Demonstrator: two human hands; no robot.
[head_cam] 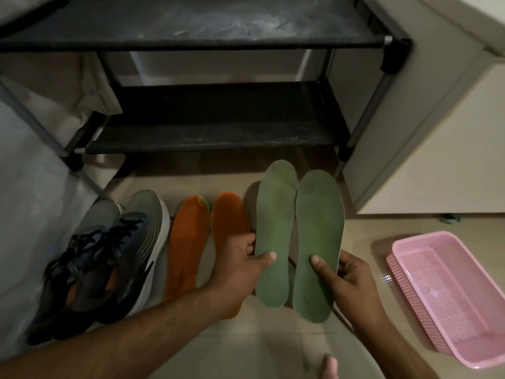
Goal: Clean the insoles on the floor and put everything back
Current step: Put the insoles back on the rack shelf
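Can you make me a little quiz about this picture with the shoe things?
1. True or false: the left hand and the right hand each hold one flat green foam insole.
2. Which lies on the floor between the pair of dark lace-up trainers and the left green insole? A) two orange foam insoles B) a towel C) a brush
3. Fill in: the pink plastic mesh basket sits on the person's ____ side.

Key: 1 true, the right hand holds the right green insole; 2 A; 3 right.
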